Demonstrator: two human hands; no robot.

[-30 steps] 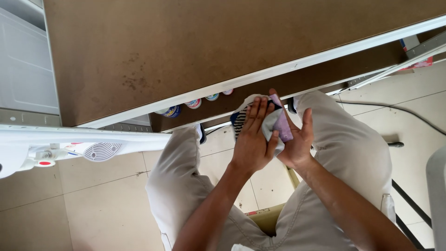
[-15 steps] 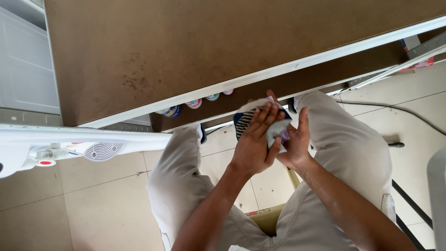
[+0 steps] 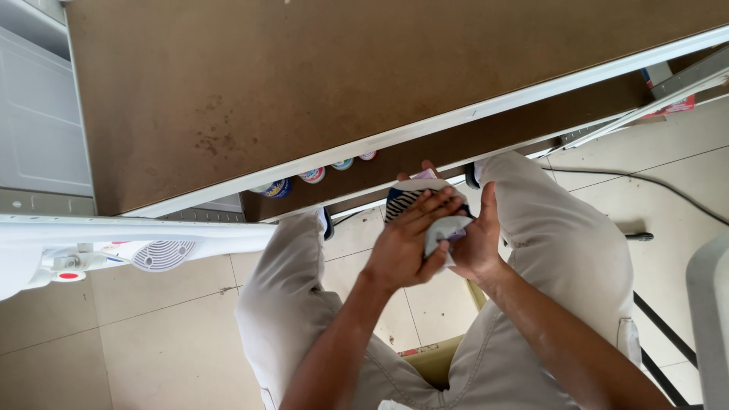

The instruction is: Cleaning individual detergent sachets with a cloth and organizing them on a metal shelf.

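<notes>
Brown laminate table (image 3: 304, 83) with white edge strip, faintly stained. Beige tiled floor (image 3: 152, 334) with grey grout lines. White panelled cabinet (image 3: 34, 114) at left. Thin black cable (image 3: 653, 182) trailing across tiles. White plastic fan housing (image 3: 159, 254), lower left.

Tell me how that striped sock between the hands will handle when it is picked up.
The striped sock looks bunched and folded between the left hand and right hand, so it is probably floppy. Being thin cloth, it is likely light, unlikely to roll, and hardly fragile.

Navy-and-white striped sock (image 3: 406, 199), brown table (image 3: 342, 83), beige trousers (image 3: 562, 250), cream floor tiles (image 3: 152, 334).
</notes>
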